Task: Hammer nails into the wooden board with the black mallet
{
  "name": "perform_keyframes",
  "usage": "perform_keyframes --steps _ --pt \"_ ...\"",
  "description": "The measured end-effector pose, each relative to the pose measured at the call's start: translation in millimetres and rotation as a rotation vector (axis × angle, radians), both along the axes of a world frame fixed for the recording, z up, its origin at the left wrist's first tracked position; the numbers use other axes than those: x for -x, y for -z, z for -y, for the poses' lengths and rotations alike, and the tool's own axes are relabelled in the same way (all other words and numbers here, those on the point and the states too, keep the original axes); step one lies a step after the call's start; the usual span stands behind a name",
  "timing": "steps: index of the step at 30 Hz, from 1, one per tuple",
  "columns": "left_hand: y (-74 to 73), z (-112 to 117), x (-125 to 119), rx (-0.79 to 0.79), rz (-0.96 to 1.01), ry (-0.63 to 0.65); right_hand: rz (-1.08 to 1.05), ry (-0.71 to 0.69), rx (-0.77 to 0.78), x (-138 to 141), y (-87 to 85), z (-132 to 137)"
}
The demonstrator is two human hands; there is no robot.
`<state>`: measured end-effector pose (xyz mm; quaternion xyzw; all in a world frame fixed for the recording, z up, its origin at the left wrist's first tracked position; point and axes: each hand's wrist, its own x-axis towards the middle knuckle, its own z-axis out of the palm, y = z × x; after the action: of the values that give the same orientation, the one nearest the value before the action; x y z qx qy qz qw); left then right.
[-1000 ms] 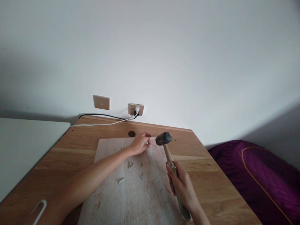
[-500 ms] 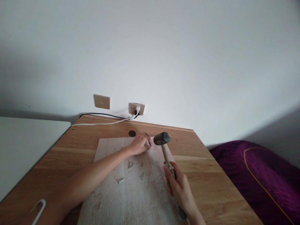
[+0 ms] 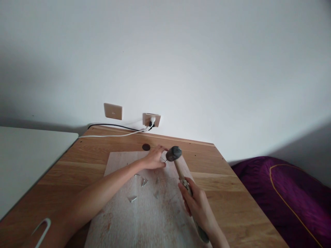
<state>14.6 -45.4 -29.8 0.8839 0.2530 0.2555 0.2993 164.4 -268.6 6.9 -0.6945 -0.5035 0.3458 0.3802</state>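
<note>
My right hand [image 3: 196,202] is closed around the handle of a mallet [image 3: 174,153] with a black head and a pale wooden shaft. The mallet's head is raised beside my left hand [image 3: 156,157], near the far edge of a whitewashed wooden board [image 3: 134,224]. The fingers of my left hand curl around a small pale piece [image 3: 163,157] at that edge; its shape is partly hidden. Small shiny angular pieces lie on the board, among them one piece [image 3: 132,199] at the front left and another [image 3: 144,182] behind it.
The board lies on a wooden tabletop [image 3: 227,206]. A round dark hole [image 3: 146,147] is behind the board. Cables [image 3: 113,135] run along the wall edge to a socket [image 3: 151,120]. A white surface [image 3: 33,162] stands at left, purple fabric [image 3: 258,186] at right.
The mallet's head has shifted left, closer to the fingers of my left hand. My right hand has moved slightly left with it. My left hand stays at the board's far edge.
</note>
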Motion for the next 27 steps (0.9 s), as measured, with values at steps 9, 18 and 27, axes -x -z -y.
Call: perform_keyframes --steps 9,18,27 --pt "1.1 -6 2 0.053 0.050 0.056 -0.656 0.261 -0.168 -7 -20.6 22" --pt "-68.9 7 74 -0.121 -0.178 0.234 -1.066 0.256 -0.175 -31 -30.3 39" --pt "-63.3 46 134 -0.049 -0.382 0.163 -1.098 0.314 -0.174 -7 -48.9 43"
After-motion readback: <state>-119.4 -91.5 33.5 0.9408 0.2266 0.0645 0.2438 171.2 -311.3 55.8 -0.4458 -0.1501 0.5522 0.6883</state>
